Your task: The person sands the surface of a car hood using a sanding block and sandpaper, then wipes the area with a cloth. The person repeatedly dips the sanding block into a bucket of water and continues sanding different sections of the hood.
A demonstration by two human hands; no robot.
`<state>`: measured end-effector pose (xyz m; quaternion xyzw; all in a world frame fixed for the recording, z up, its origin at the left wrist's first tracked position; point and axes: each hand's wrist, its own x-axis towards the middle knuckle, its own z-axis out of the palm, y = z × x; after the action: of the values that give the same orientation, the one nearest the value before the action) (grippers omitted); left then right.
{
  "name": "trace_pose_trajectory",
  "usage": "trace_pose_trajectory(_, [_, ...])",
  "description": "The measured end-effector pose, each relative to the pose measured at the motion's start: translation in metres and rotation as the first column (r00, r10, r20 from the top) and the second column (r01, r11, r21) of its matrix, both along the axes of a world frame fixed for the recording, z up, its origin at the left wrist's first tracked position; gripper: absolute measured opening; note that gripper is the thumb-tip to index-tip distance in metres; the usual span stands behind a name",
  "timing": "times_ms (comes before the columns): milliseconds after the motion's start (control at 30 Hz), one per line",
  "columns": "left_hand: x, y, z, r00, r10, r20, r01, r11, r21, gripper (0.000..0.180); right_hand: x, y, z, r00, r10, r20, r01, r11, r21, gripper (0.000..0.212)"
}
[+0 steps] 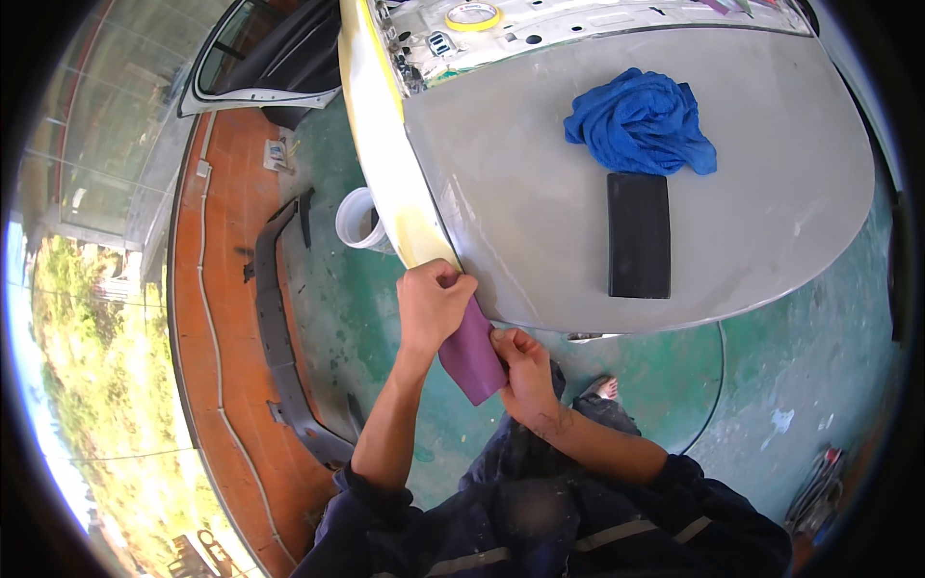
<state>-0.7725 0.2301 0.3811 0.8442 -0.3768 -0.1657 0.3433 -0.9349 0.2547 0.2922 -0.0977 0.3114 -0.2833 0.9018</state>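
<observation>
A strip of purple sandpaper (474, 358) hangs between my two hands, slightly curled. My left hand (436, 301) pinches its upper end, close to the corner of a grey-primed car panel (520, 222). My right hand (526, 371) grips its right edge lower down, thumb on the near face, just below the panel's edge. On the panel, right of my hands, lies a black rectangular sanding block (639, 237). A crumpled blue cloth (641, 120) rests just beyond the block.
Beside the panel runs a white and yellowish car body part (381, 144). A roll of yellow tape (473, 15) sits at the far end. On the floor at left stand a white bucket (358, 220) and a dark bumper (277, 337). A dark hose (718, 395) crosses the green floor.
</observation>
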Motion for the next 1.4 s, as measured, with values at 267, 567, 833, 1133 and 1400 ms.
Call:
trace_pose_trajectory(267, [-0.018, 0.014, -0.007, 0.998, 0.017, -0.066, -0.021, 0.998, -0.055, 0.018, -0.009, 0.014, 0.007, 0.996, -0.044, -0.083, 0.049, 0.997, 0.054, 0.024])
trace_pose_trajectory(567, [-0.015, 0.017, -0.007, 0.997, 0.058, -0.045, -0.059, 0.998, -0.023, 0.02, 0.003, 0.013, 0.008, 0.989, -0.123, -0.08, 0.126, 0.992, 0.031, 0.025])
trace_pose_trajectory(833, [-0.008, 0.008, -0.011, 0.995, 0.07, -0.075, -0.074, 0.996, -0.05, 0.018, 0.009, 0.009, 0.014, 0.986, -0.133, -0.099, 0.137, 0.99, 0.042, 0.024])
trace_pose_trajectory(1133, [-0.011, 0.01, -0.015, 0.995, 0.073, -0.074, -0.078, 0.994, -0.074, 0.019, 0.007, 0.016, 0.011, 0.984, -0.151, -0.092, 0.154, 0.988, 0.016, 0.022])
trace_pose_trajectory(1400, [-0.002, -0.006, 0.0, 0.998, 0.058, -0.031, -0.06, 0.996, -0.065, 0.017, 0.019, 0.007, 0.015, 0.983, -0.177, -0.053, 0.178, 0.984, 0.022, 0.02])
